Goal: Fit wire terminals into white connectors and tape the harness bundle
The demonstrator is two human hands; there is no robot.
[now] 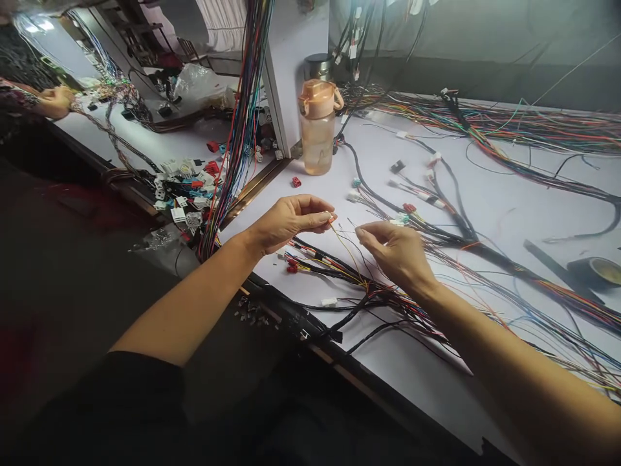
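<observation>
Pinched between the thumb and fingers of my left hand (pixel 294 223) is a small orange-red connector (pixel 332 218), partly hidden by the fingertips. A yellow wire (pixel 344 241) runs from it down to the wiring harness (pixel 369 288) on the table. To its right, my right hand (pixel 398 252) is closed in a pinch on a thin dark wire (pixel 352 224), whose tip sticks out toward the connector without touching it. Below my hands, red connectors (pixel 292 266) and a white connector (pixel 328 302) lie at the ends of harness branches.
A peach-lidded water bottle (pixel 317 129) stands behind my hands, with a loose red connector (pixel 296 182) before it. A hanging wire bundle (pixel 242 123) and piled connectors (pixel 187 188) are at left. Black tape (pixel 594 272) lies right. Another person's hand (pixel 55 101) shows far left.
</observation>
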